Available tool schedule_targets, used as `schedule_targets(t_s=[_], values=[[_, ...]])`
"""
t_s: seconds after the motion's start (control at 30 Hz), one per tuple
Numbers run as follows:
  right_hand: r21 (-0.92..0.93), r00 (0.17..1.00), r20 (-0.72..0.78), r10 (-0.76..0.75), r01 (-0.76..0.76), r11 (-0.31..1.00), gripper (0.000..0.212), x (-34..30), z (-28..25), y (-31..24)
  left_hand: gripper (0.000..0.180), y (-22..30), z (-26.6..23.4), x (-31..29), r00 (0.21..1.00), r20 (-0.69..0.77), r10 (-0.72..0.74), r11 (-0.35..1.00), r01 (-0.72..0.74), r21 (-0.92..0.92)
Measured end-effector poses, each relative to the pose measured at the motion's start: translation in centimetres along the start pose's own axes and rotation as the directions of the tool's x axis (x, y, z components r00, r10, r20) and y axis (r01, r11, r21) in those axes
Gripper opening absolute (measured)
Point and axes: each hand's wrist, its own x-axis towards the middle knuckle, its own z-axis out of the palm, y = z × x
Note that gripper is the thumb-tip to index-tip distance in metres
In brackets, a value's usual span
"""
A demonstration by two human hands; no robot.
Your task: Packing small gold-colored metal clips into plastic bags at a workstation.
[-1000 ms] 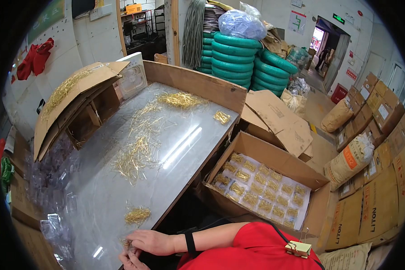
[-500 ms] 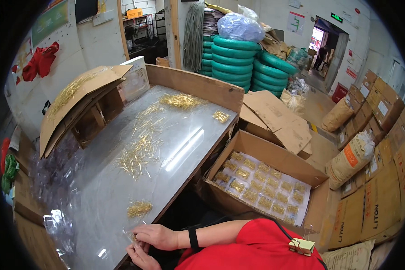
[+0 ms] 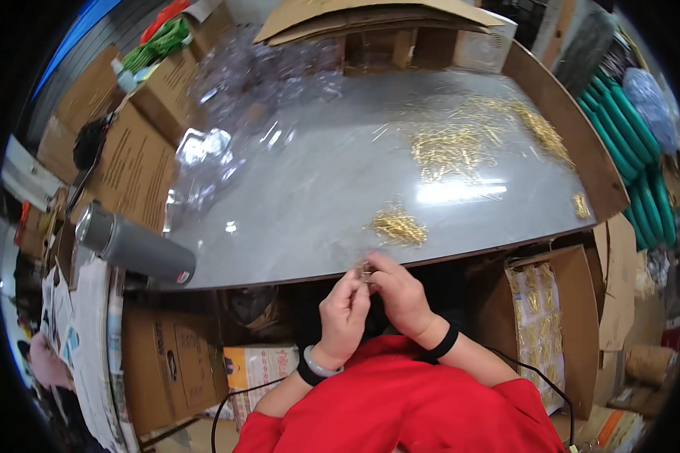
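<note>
Head view, the only one you have: your left hand (image 3: 343, 311) and your right hand (image 3: 403, 299) meet at the near edge of the table (image 3: 302, 200), and clock directions here run from that meeting point. Your grip is pinched on both sides, the fingertips of each hand closed around a small item (image 3: 364, 269) with a goldish glint. It sits right inside the grip, between the two sets of fingertips; you cover so much of it that its shape cannot be told, nor whether it touches the table.

Just beside your grip, at one o'clock, lies a small pile of thin gold pieces (image 3: 400, 226), apart from your fingers. Farther along one o'clock spreads a wide gold scatter (image 3: 453, 149), running into a denser gold heap (image 3: 545, 136) at two o'clock, by the wooden side board (image 3: 601, 162). A small gold bundle (image 3: 580, 205) lies alone between two and three o'clock, near the table's right end.

At half past three, below the table's level, an open carton (image 3: 579, 291) holds rows of small gold-filled packets (image 3: 536, 313). Toward nine o'clock you have a grey bottle (image 3: 147, 251), tilted in the picture. Clear plastic pouches (image 3: 204, 160) lie heaped from ten to eleven o'clock, and a cardboard stand (image 3: 378, 49) is at twelve.
</note>
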Motion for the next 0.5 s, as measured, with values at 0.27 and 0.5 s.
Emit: schedule_targets(t_s=[0.27, 0.5], values=[[-0.15, 0.988, -0.113, -0.103, 0.086, 0.985, 0.015, 1.5, -1.1, 0.1, 0.016, -0.5, 1.1, 0.3, 0.976, 0.059, -0.21, 0.875, 0.215, -0.435], [-0.259, 0.984, -0.152, -0.092, 0.05, 0.965, 0.019, 3.8, -4.0, 1.8, 0.014, -1.5, -3.5, 5.4, 0.905, -0.128, -0.406, 0.768, 0.261, -0.584]])
